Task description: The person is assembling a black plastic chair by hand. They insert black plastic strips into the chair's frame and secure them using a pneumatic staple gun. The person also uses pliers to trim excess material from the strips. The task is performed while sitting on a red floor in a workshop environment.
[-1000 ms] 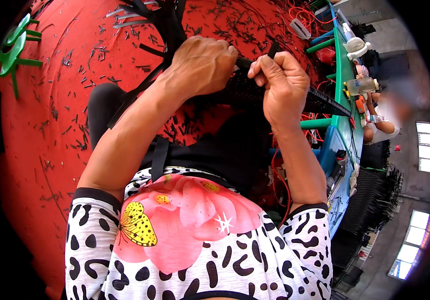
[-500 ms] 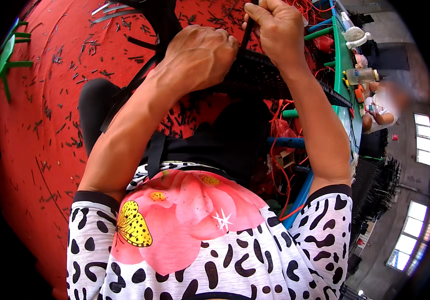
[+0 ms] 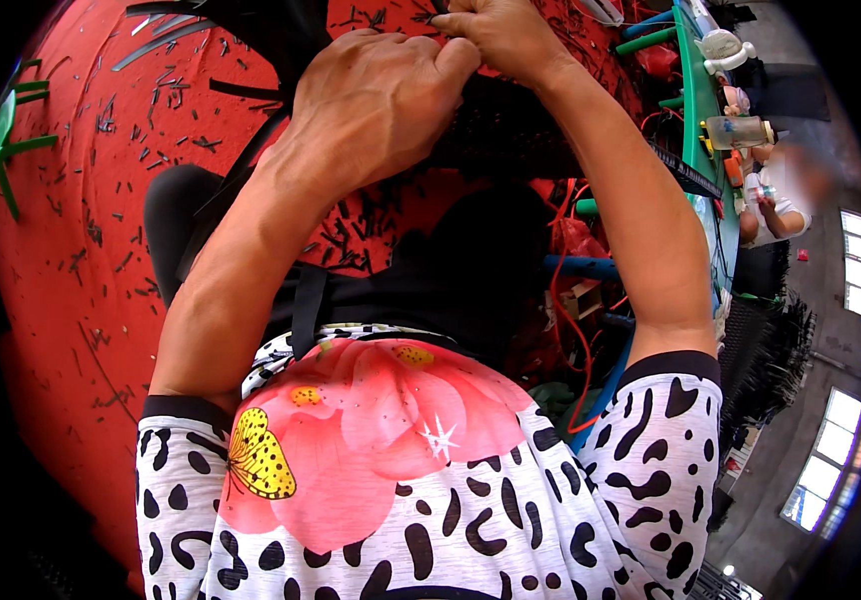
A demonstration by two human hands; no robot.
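Note:
Above my lap lies a dark piece that looks woven from black plastic strips (image 3: pixel 499 128), with loose strip ends (image 3: pixel 244 90) sticking out to the left. My left hand (image 3: pixel 376 105) is curled closed over its upper part; the fingertips are hidden behind the knuckles. Just beyond and to the right, near the top of the picture, my right hand (image 3: pixel 501 38) has its fingers pinched together. A bit of black strip (image 3: pixel 435 12) shows at those fingertips. The two hands almost touch. Much of the black piece is in shadow or behind my hands.
Black scraps litter the red floor covering (image 3: pixel 81 270). A green plastic chair (image 3: pixel 1 140) stands far left. Along the right runs a green-edged table (image 3: pixel 693 110) bearing a clear jar (image 3: pixel 736 132) and a white fan (image 3: pixel 723 50). Red cords (image 3: pixel 563 315) hang below; another person (image 3: pixel 779 205) sits beyond.
My right hand has moved up and left, closer to my left hand, and the strip between them no longer shows at length. My left hand has shifted slightly left and up.

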